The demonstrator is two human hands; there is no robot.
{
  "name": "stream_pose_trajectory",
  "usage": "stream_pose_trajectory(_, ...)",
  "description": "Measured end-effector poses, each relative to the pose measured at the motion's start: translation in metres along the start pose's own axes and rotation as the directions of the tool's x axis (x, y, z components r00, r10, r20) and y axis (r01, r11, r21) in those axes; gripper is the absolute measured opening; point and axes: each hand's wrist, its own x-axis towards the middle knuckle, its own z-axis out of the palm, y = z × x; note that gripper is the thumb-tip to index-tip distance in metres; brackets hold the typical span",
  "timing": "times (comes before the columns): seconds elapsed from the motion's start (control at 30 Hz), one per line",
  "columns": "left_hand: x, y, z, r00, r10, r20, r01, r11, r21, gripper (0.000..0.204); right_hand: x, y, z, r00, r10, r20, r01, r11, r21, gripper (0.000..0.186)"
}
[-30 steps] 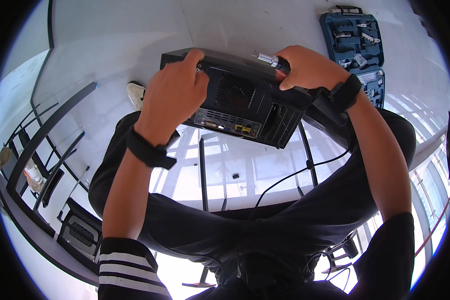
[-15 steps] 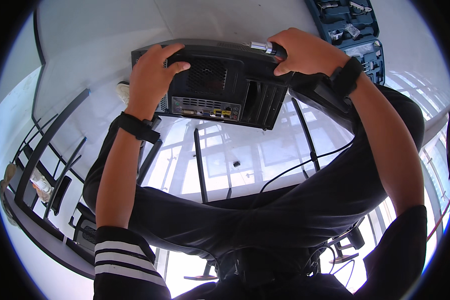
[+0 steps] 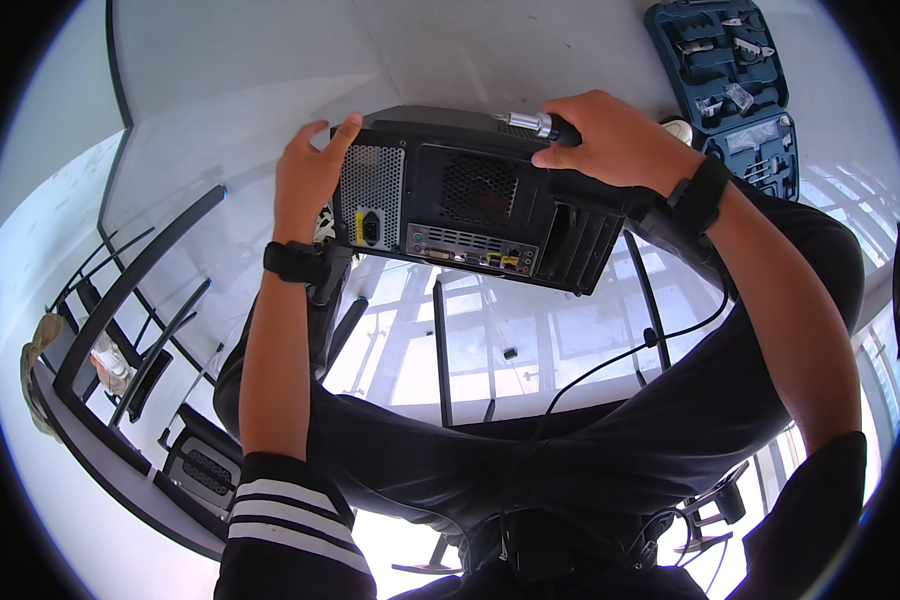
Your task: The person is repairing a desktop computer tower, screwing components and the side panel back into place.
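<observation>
A black desktop computer case (image 3: 470, 205) lies on the white table (image 3: 270, 110), its rear panel with fan grille and ports facing me. My left hand (image 3: 308, 175) presses against the case's left side, fingers spread along its edge. My right hand (image 3: 610, 140) grips a screwdriver (image 3: 530, 123) with a silver shaft and dark handle, its tip at the top rear edge of the case. Both wrists wear black bands.
An open blue tool case (image 3: 735, 80) with bits and tools lies at the table's far right. A black cable (image 3: 610, 365) runs over my lap. Black chair frames (image 3: 140, 300) stand to the left, and another computer case (image 3: 205, 465) sits on the floor at lower left.
The computer case has turned so its rear panel faces me more squarely. My left hand slid to its left side. My right hand now sits at the top rear edge with the screwdriver.
</observation>
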Motion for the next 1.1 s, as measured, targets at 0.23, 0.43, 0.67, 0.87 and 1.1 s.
stream_pose_trajectory(0.23, -0.011, 0.005, 0.01, 0.962, -0.167, 0.214, 0.232, 0.915, -0.331, 0.075, 0.011, -0.008, 0.014, 0.998, 0.036, -0.046, -0.034, 0.998, 0.051, 0.047)
stream_pose_trajectory(0.43, -0.025, 0.016, 0.019, 0.975, -0.176, 0.134, 0.218, 0.865, -0.452, 0.068, 0.019, -0.013, 0.014, 0.988, 0.156, -0.002, -0.154, 0.973, 0.175, 0.038)
stream_pose_trajectory(0.67, -0.017, 0.004, 0.029, 0.972, -0.196, 0.128, 0.233, 0.749, -0.62, 0.062, 0.024, -0.017, 0.017, 0.965, 0.263, -0.001, -0.257, 0.946, 0.197, 0.042)
stream_pose_trajectory(0.87, -0.017, 0.003, 0.036, 0.989, -0.15, 0.013, 0.122, 0.746, -0.655, 0.053, 0.026, -0.018, 0.013, 0.961, 0.274, 0.037, -0.276, 0.938, 0.208, 0.037)
stream_pose_trajectory(1.1, -0.012, -0.002, 0.033, 0.886, -0.362, 0.291, 0.406, 0.3, -0.863, 0.044, 0.037, -0.014, 0.011, 0.969, 0.245, 0.039, -0.248, 0.957, 0.149, 0.033)
